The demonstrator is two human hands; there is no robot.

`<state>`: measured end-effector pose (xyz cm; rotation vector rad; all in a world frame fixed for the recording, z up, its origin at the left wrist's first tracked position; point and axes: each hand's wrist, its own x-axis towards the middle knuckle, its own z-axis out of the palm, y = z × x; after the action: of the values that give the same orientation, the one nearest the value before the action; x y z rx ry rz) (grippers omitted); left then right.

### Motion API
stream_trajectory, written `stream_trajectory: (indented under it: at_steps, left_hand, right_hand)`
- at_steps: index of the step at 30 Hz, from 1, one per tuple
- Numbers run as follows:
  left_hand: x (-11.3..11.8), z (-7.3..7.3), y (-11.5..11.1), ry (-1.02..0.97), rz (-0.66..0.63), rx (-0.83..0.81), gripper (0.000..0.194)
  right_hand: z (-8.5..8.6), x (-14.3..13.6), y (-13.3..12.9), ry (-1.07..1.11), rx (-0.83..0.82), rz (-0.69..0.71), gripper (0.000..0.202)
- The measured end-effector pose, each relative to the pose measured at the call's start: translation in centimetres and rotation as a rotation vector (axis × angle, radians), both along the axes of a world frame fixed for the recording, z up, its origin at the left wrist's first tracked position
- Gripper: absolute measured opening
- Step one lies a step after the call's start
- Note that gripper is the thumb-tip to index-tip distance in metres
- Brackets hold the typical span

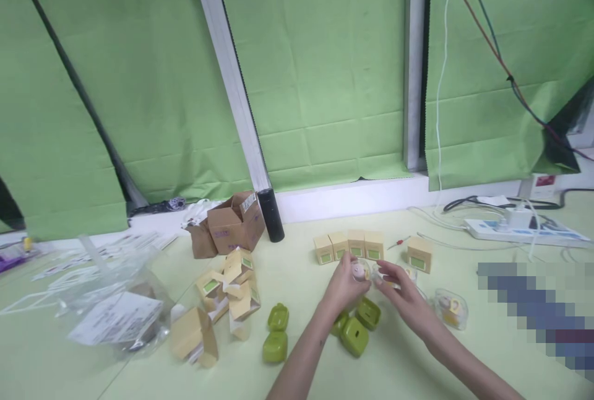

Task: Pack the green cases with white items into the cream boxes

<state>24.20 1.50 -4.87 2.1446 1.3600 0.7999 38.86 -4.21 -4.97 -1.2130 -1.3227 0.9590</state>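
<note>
My left hand (346,285) grips a small clear plastic pack (360,270) with a pinkish item inside. Close to its right side, my right hand (400,291) has thumb and fingertips curled around something small and pale that I cannot make out. Below the hands lie olive-green cases: an open lidded one (355,335) and its raised half (368,313), with another green part (340,323) partly hidden by my left wrist. Another clear pack (451,309) with a yellow and pink item rests right of my right forearm. Part of one more pack (411,273) shows behind my right hand.
Several small yellow boxes (356,244) stand behind my hands, one (419,254) apart. An open green case (275,346), opened cartons (195,336), a brown box (236,226), a black bottle (271,215) and a plastic bag (116,319) lie left. A power strip (529,231) lies right.
</note>
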Motion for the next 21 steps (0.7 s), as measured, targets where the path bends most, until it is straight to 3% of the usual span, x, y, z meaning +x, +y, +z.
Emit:
stream_trajectory:
  at_steps: [2, 5, 10, 14, 18, 21]
  left_hand:
    - [0.2, 1.1, -1.4, 0.007, -0.04, 0.113, 0.042]
    - [0.8, 2.7, -3.6, 0.073, -0.155, 0.234, 0.052]
    - [0.6, 3.6, -5.2, 0.335, -0.33, 0.428, 0.06]
    - [-0.8, 3.1, -5.1, 0.441, -0.24, 0.53, 0.062]
    - [-1.7, 3.0, -5.4, 0.33, -0.215, 0.537, 0.061]
    - [-2.6, 2.9, -5.0, 0.128, 0.018, 0.399, 0.047]
  right_hand:
    - [0.0, -0.1, 0.1, 0.29, -0.174, 0.056, 0.042]
    - [0.0, -0.4, 0.1, 0.668, -0.294, 0.227, 0.03]
    - [-0.1, -0.2, 0.0, 0.825, -0.386, 0.392, 0.022]
    - [-0.2, -0.5, -0.3, 0.925, -0.456, 0.475, 0.017]
    - [-0.6, -1.1, -0.6, 0.956, -0.518, 0.459, 0.01]
    - [-0.6, -1.0, -0.6, 0.96, -0.512, 0.397, 0.007]
